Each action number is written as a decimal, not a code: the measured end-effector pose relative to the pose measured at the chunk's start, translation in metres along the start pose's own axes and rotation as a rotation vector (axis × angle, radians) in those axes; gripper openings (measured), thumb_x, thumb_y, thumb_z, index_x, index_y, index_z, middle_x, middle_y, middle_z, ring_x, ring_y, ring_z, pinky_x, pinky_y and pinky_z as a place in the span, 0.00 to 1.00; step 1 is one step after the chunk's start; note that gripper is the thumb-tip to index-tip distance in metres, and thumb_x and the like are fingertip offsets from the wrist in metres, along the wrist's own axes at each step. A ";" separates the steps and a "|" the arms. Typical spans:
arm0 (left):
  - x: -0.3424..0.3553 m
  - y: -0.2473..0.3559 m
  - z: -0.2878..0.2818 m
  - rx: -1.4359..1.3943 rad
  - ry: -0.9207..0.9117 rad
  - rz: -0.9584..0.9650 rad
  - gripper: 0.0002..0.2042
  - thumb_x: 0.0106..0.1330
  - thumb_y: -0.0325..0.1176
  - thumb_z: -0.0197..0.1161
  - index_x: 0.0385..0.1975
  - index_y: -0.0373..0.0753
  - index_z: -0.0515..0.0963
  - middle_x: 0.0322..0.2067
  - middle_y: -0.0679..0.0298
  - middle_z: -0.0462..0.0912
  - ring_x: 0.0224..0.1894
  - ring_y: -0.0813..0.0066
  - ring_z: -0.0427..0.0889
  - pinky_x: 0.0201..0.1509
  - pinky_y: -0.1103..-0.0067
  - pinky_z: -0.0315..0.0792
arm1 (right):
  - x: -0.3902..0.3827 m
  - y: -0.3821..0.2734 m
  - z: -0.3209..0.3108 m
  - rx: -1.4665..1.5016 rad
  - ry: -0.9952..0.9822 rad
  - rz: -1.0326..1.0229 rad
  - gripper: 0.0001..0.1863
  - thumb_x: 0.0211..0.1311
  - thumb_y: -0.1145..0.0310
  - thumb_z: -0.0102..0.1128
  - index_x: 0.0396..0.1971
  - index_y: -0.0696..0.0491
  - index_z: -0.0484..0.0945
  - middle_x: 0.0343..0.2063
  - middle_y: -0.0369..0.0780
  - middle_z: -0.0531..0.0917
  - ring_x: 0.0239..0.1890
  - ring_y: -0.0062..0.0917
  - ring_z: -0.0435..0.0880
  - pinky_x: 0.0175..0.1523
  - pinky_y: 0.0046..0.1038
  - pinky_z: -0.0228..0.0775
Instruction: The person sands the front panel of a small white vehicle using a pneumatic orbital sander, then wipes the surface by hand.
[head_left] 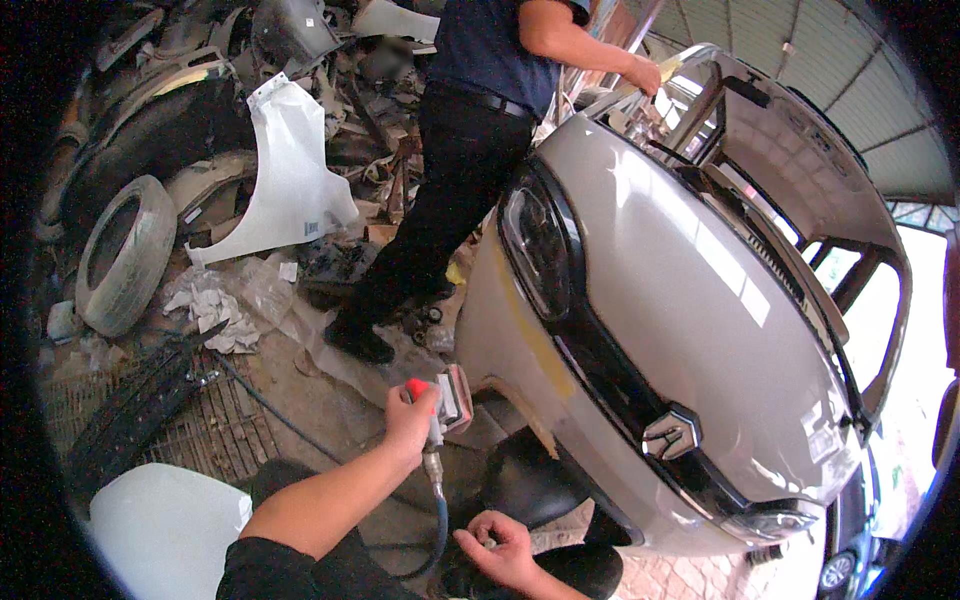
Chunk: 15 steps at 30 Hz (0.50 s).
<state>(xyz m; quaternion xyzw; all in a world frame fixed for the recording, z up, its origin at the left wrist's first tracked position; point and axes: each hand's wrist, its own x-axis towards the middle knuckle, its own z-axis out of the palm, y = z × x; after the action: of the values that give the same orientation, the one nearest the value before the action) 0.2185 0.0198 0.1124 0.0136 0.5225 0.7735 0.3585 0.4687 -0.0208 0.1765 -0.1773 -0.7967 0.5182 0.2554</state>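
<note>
My left hand is wrapped round an air sander with a red top and a flat rectangular pad. A blue air hose runs down from its metal fitting. The sander is held tilted beside the lower bumper of a beige car, apart from it as far as I can see. Yellowish filler patches mark the bumper below the headlight. Low in front of me, my right hand is closed with curled fingers. Whatever small thing they may hold is too unclear to name.
A co-worker in dark clothes stands beside the car, one hand at the windscreen frame. Scattered on the left are a white fender, a tyre, crumpled paper and scrap parts. A dark hose crosses the floor near a metal grate.
</note>
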 end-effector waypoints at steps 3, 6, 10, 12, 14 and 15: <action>-0.001 0.000 0.003 0.012 -0.011 -0.004 0.30 0.63 0.42 0.70 0.58 0.32 0.65 0.49 0.55 0.74 0.49 0.66 0.77 0.54 0.70 0.73 | 0.020 -0.058 -0.004 0.314 -0.172 -0.050 0.07 0.66 0.74 0.66 0.32 0.56 0.74 0.31 0.36 0.79 0.36 0.22 0.78 0.45 0.26 0.71; -0.021 0.025 0.007 0.000 -0.023 -0.071 0.29 0.62 0.42 0.71 0.56 0.33 0.67 0.49 0.55 0.75 0.49 0.66 0.78 0.50 0.70 0.76 | 0.038 -0.080 -0.012 0.453 -0.407 -0.173 0.11 0.70 0.66 0.61 0.43 0.58 0.77 0.44 0.41 0.81 0.50 0.30 0.79 0.57 0.35 0.70; 0.001 0.009 -0.008 0.119 0.054 0.039 0.29 0.62 0.41 0.70 0.57 0.34 0.65 0.48 0.54 0.75 0.43 0.65 0.81 0.39 0.70 0.80 | 0.048 -0.159 0.007 1.052 -0.480 0.059 0.38 0.61 0.39 0.55 0.53 0.62 0.74 0.51 0.51 0.79 0.53 0.41 0.81 0.57 0.40 0.72; 0.005 0.010 -0.015 0.050 0.003 0.027 0.30 0.63 0.41 0.70 0.58 0.35 0.63 0.46 0.53 0.75 0.38 0.65 0.82 0.32 0.71 0.80 | 0.053 -0.152 0.026 1.279 -0.720 -0.188 0.65 0.54 0.15 0.37 0.69 0.65 0.57 0.68 0.58 0.62 0.69 0.49 0.64 0.70 0.48 0.55; -0.016 0.019 0.011 -0.023 -0.040 -0.022 0.24 0.67 0.42 0.68 0.54 0.40 0.65 0.34 0.57 0.80 0.22 0.67 0.81 0.19 0.73 0.75 | 0.056 -0.157 0.042 1.531 -0.825 -0.452 0.70 0.53 0.13 0.31 0.75 0.65 0.46 0.75 0.59 0.48 0.78 0.49 0.47 0.78 0.50 0.38; -0.029 0.031 0.019 -0.020 -0.082 -0.058 0.22 0.68 0.43 0.67 0.52 0.40 0.65 0.31 0.58 0.80 0.21 0.69 0.80 0.18 0.73 0.74 | 0.058 -0.171 0.043 1.614 -0.844 -0.534 0.70 0.53 0.13 0.33 0.75 0.66 0.45 0.75 0.60 0.47 0.78 0.49 0.46 0.78 0.49 0.36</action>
<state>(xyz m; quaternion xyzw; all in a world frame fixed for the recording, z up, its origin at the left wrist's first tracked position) 0.2306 0.0124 0.1564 0.0265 0.4996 0.7669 0.4020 0.3935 -0.0890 0.3317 0.4428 -0.2385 0.8583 0.1016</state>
